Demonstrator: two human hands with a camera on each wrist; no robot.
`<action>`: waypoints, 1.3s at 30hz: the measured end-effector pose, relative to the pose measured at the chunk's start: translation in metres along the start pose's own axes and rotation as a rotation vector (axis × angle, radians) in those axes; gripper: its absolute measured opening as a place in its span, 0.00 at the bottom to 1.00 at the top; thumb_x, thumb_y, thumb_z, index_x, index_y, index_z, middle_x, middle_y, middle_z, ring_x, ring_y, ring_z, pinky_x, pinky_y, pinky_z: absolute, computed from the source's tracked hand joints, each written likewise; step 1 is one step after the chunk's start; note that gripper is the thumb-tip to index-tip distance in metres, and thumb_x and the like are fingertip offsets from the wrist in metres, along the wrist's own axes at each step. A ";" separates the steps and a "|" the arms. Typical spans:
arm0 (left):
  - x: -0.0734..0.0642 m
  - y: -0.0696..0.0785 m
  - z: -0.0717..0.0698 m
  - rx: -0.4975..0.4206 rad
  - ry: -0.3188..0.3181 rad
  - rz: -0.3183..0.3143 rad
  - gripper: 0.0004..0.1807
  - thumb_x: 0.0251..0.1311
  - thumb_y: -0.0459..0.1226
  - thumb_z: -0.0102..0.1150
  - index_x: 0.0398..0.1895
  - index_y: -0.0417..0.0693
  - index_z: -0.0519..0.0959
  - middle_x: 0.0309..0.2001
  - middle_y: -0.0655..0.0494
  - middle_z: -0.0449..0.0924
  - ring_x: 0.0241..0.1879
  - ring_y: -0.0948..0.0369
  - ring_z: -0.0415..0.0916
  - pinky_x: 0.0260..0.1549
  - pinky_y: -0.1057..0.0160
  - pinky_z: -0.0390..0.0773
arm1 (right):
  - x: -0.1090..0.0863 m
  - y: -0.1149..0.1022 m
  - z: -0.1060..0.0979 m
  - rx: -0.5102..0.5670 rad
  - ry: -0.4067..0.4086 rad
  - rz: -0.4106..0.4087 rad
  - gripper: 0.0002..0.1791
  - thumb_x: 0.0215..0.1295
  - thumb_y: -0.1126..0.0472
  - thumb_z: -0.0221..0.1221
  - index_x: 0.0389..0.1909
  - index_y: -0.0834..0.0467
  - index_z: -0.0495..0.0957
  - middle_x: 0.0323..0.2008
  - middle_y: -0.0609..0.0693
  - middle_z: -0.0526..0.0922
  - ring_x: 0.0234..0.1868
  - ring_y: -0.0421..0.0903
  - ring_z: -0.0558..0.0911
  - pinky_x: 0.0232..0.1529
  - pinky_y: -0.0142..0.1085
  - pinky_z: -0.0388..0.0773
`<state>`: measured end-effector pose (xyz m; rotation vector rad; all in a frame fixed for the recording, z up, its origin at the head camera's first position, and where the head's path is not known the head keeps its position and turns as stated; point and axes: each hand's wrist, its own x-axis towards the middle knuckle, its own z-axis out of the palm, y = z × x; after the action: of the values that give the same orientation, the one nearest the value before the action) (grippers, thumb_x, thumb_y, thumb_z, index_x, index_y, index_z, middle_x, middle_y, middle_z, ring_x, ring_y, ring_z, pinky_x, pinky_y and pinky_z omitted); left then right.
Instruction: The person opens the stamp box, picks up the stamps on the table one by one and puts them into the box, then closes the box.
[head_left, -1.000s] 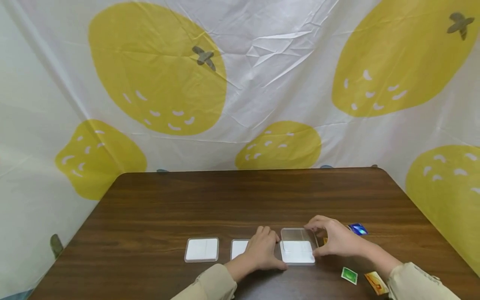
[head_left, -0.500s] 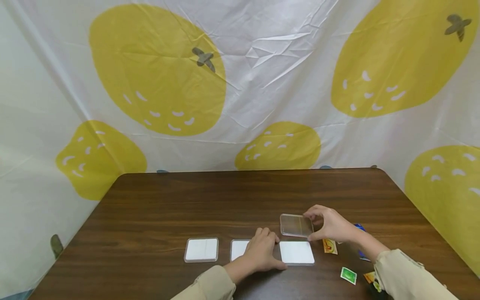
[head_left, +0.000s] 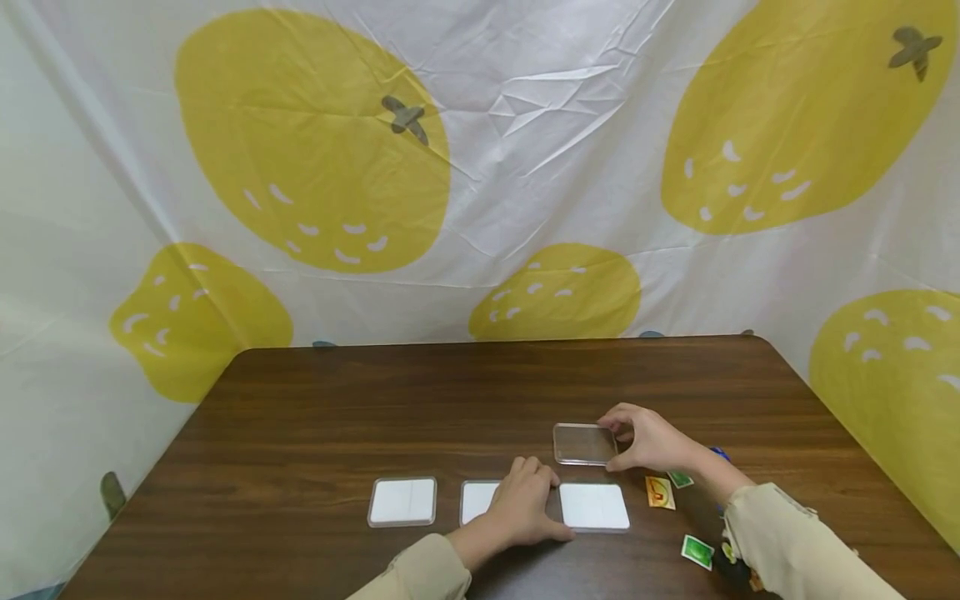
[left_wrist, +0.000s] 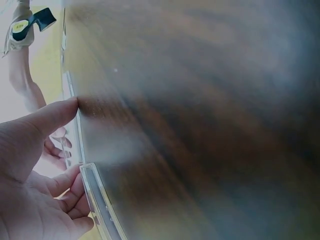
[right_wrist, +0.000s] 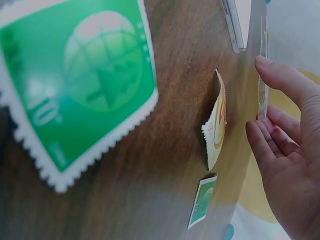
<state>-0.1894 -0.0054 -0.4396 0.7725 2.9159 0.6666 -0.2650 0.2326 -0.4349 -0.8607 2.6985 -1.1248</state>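
Observation:
My right hand (head_left: 648,439) pinches a clear plastic lid (head_left: 585,444) by its right edge, fingers behind and thumb in front. In the right wrist view the lid (right_wrist: 263,70) appears edge-on between thumb and fingers. Nearer me lies the uncovered square case with a white insert (head_left: 595,506). My left hand (head_left: 521,502) holds that case at its left side, index finger at the back corner and thumb (left_wrist: 67,111) at the front. Beneath the left hand, a second white-lined case (head_left: 477,500) is partly hidden. A third case (head_left: 402,501) stands farther left.
Right of the cases lie a yellow-orange stamp (head_left: 660,492), a green stamp (head_left: 697,552) and another green stamp (head_left: 680,479). A blue stamp (head_left: 720,454) is mostly hidden behind the right forearm. A lemon-print curtain (head_left: 495,167) hangs beyond the wooden table (head_left: 337,400).
My right hand has lifted the clear lid off the right case and carried it back and slightly left, behind the case. The left hand has stayed in place.

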 end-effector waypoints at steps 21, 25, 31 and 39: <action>0.001 -0.005 -0.003 -0.022 0.005 0.040 0.34 0.32 0.54 0.72 0.43 0.45 0.75 0.37 0.58 0.70 0.40 0.62 0.65 0.34 0.69 0.70 | -0.007 -0.009 -0.010 0.067 -0.003 0.000 0.37 0.43 0.57 0.70 0.53 0.70 0.68 0.49 0.62 0.72 0.50 0.57 0.71 0.49 0.41 0.73; -0.002 -0.014 -0.012 -0.070 0.024 0.076 0.34 0.35 0.54 0.70 0.45 0.45 0.75 0.40 0.58 0.72 0.42 0.63 0.67 0.39 0.68 0.70 | -0.011 -0.020 -0.006 0.094 -0.010 -0.009 0.37 0.45 0.55 0.69 0.55 0.67 0.67 0.51 0.61 0.72 0.50 0.59 0.71 0.49 0.45 0.72; -0.014 -0.031 -0.028 -0.143 0.043 0.104 0.32 0.43 0.53 0.67 0.49 0.44 0.73 0.45 0.56 0.74 0.47 0.59 0.69 0.47 0.62 0.70 | -0.017 -0.036 0.005 0.102 0.015 -0.051 0.35 0.47 0.54 0.68 0.55 0.65 0.68 0.49 0.59 0.74 0.48 0.56 0.72 0.46 0.49 0.73; -0.047 -0.065 -0.041 -0.121 0.135 0.071 0.31 0.43 0.51 0.66 0.48 0.42 0.73 0.47 0.54 0.74 0.48 0.56 0.70 0.46 0.55 0.70 | -0.020 -0.060 0.029 0.204 0.009 -0.120 0.33 0.50 0.56 0.66 0.55 0.67 0.67 0.47 0.61 0.74 0.46 0.57 0.74 0.46 0.41 0.74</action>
<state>-0.1846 -0.0953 -0.4330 0.8522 2.9437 0.9278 -0.2119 0.1911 -0.4173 -0.9948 2.5108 -1.4023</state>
